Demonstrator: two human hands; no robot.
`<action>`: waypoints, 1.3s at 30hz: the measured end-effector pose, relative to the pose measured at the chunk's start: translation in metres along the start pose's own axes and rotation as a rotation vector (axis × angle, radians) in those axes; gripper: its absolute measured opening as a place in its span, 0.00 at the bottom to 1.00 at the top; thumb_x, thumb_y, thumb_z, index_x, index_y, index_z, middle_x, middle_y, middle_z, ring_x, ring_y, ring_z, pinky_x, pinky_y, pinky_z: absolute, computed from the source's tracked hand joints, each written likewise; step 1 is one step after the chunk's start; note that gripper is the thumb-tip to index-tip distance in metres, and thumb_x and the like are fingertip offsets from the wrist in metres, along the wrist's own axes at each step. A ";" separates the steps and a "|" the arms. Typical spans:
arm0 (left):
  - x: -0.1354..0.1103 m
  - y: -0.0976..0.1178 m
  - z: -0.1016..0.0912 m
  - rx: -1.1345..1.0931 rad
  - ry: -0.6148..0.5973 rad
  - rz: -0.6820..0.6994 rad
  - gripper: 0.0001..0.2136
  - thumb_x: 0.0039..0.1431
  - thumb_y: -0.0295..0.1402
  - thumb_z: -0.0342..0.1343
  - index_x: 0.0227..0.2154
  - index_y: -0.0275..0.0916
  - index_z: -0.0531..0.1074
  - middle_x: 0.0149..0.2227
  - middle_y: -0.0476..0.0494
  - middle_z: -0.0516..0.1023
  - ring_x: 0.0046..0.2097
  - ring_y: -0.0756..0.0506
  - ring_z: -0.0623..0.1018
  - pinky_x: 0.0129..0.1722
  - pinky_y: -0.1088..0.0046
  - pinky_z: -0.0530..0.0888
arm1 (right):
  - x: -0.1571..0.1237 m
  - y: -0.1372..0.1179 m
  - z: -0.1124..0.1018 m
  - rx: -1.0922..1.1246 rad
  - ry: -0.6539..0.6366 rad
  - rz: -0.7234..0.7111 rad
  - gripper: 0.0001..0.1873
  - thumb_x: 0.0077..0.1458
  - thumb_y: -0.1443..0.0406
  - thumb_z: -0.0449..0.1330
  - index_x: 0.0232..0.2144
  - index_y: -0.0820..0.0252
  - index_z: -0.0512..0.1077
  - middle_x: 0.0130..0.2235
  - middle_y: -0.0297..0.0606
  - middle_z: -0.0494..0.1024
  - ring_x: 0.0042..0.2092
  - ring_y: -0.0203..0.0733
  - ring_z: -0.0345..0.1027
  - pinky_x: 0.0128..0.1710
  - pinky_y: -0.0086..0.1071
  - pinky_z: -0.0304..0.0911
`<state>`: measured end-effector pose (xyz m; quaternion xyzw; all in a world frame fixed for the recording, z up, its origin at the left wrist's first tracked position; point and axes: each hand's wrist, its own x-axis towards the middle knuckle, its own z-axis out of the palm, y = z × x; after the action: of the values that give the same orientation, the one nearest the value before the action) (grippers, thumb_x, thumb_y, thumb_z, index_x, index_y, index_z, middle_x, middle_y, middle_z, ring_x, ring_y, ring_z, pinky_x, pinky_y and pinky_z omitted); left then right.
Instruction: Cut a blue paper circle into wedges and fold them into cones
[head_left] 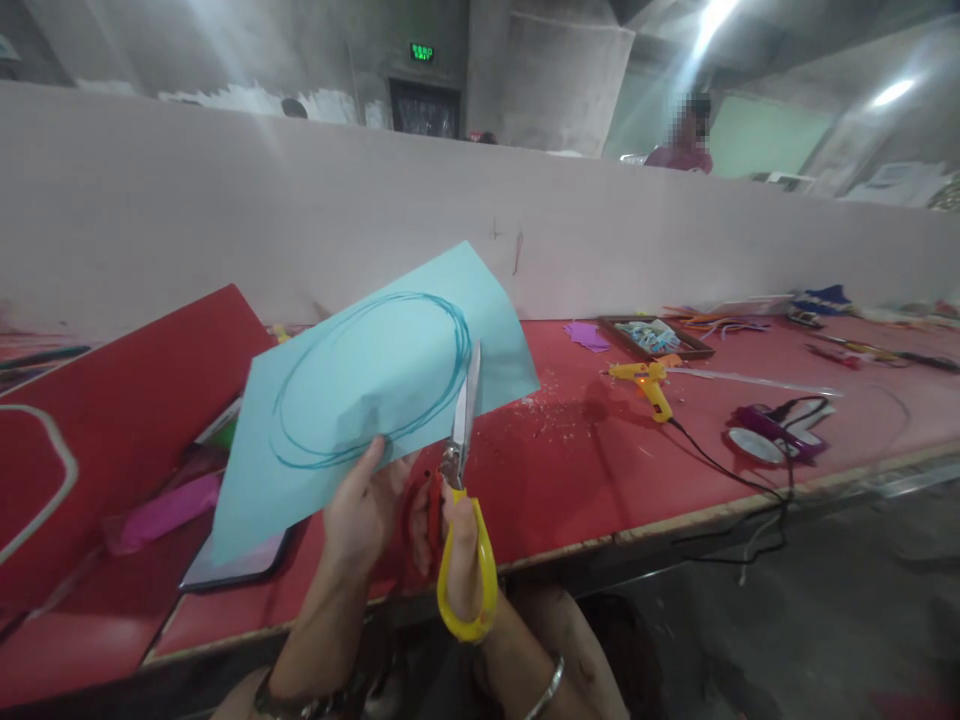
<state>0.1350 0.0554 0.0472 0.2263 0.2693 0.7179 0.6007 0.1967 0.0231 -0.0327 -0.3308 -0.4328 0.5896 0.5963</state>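
Note:
My left hand (358, 510) pinches the lower edge of a light blue paper sheet (352, 400) held up above the red table (570, 470). A circle is drawn on the sheet in blue pen. My right hand (456, 545) grips yellow-handled scissors (463, 470), fingers through the loop. The blades point up and cut into the paper at the circle's right side.
A yellow glue gun (646, 378) with a black cable lies to the right, near a tray of craft bits (651, 338) and purple paper (586, 334). A phone (236, 565) and pink scraps (161, 512) lie under the sheet. A large red sheet (112, 420) leans at left. A person stands beyond the white partition (300, 200).

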 end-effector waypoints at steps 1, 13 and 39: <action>0.000 0.000 0.000 0.000 0.006 -0.024 0.16 0.56 0.30 0.49 0.48 0.43 0.69 0.44 0.47 0.79 0.53 0.44 0.72 0.54 0.65 0.69 | 0.000 0.000 0.000 0.029 0.000 0.008 0.28 0.52 0.40 0.42 0.28 0.57 0.61 0.18 0.27 0.56 0.17 0.31 0.46 0.14 0.28 0.45; 0.002 0.010 -0.001 -0.090 0.136 -0.020 0.15 0.55 0.23 0.47 0.42 0.41 0.74 0.38 0.47 0.81 0.51 0.45 0.74 0.53 0.65 0.69 | 0.002 -0.023 -0.004 -0.112 -0.056 -0.105 0.27 0.53 0.41 0.42 0.22 0.57 0.57 0.15 0.25 0.53 0.17 0.30 0.44 0.16 0.26 0.43; -0.002 0.035 -0.004 -0.059 0.064 0.201 0.16 0.54 0.24 0.48 0.43 0.47 0.72 0.44 0.51 0.78 0.53 0.44 0.71 0.53 0.62 0.69 | -0.001 -0.008 -0.015 -0.057 -0.212 -0.072 0.22 0.56 0.46 0.46 0.30 0.59 0.60 0.24 0.29 0.57 0.21 0.28 0.46 0.17 0.23 0.44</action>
<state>0.1069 0.0480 0.0677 0.2114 0.2431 0.7889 0.5233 0.2134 0.0233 -0.0311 -0.2677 -0.5218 0.5868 0.5583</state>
